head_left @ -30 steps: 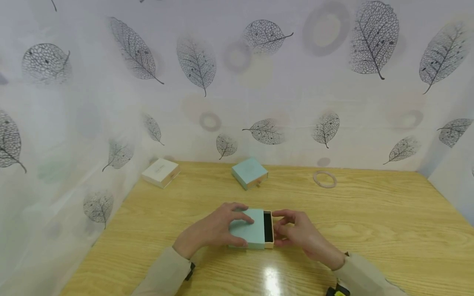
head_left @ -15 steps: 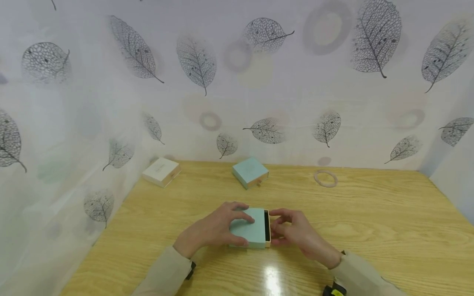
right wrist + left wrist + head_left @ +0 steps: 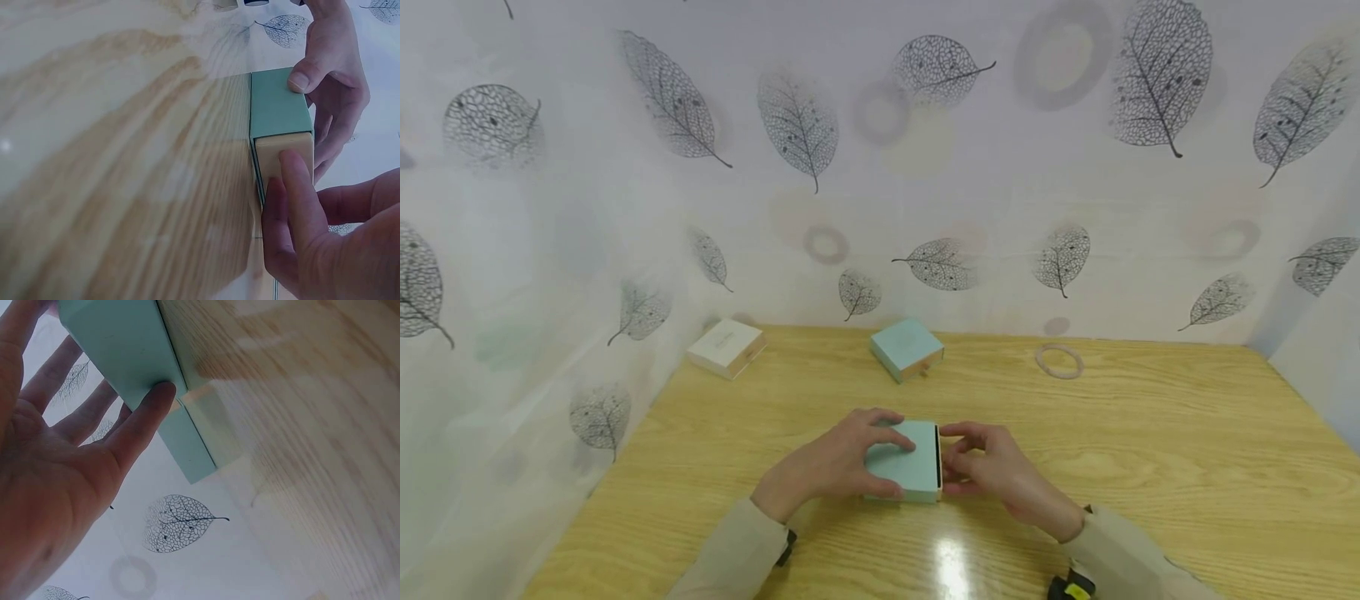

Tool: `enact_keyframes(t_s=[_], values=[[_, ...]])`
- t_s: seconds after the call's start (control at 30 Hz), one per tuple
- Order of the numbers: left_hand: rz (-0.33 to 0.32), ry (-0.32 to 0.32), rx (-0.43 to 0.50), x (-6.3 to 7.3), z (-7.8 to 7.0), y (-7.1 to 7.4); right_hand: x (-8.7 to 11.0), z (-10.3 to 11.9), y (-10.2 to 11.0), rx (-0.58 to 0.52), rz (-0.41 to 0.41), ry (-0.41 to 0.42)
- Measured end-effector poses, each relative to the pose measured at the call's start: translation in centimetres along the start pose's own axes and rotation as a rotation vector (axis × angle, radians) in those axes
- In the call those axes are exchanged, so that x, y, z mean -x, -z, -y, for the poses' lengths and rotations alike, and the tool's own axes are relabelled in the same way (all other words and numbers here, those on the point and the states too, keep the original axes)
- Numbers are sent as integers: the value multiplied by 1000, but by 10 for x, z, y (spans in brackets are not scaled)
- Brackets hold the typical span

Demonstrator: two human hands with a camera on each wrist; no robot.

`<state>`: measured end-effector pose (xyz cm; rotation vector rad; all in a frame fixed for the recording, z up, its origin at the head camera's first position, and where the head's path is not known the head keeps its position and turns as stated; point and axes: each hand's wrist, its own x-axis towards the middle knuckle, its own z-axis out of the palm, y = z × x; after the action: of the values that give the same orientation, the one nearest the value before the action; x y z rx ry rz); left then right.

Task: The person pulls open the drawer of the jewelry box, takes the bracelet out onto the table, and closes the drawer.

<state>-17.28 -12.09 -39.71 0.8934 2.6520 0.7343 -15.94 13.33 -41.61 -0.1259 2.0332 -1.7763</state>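
A pale turquoise drawer box [image 3: 919, 471] lies on the table in front of me. My left hand [image 3: 842, 458] holds its sleeve from the left, fingers spread over the top and far side. In the left wrist view its thumb [image 3: 147, 415] presses the box's near side. At the right end, a thin dark strip shows of the cream drawer [image 3: 269, 150], which is almost fully inside the sleeve. My right hand [image 3: 1000, 475] touches the drawer's end face with its fingertips, the fingers slightly bent and wrapped round nothing.
Behind the hands stand a second turquoise box [image 3: 907, 346] and, at the back left, a white box [image 3: 726, 346]. A pinkish ring [image 3: 1060, 375] lies at the back right of the wooden table [image 3: 1150, 450]. Leaf-patterned sheeting [image 3: 880, 200] hangs behind and at the sides.
The drawer has slid left into the sleeve, its dark opening narrowing to a sliver. My right hand moved left with it, while the left hand stayed on the box.
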Motion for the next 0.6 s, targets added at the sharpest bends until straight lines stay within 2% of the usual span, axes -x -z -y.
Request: enact_keyframes(t_s=[0.6], values=[[-2,3,4,0,-1,0,-3,3,-8,-16,-27,-37]])
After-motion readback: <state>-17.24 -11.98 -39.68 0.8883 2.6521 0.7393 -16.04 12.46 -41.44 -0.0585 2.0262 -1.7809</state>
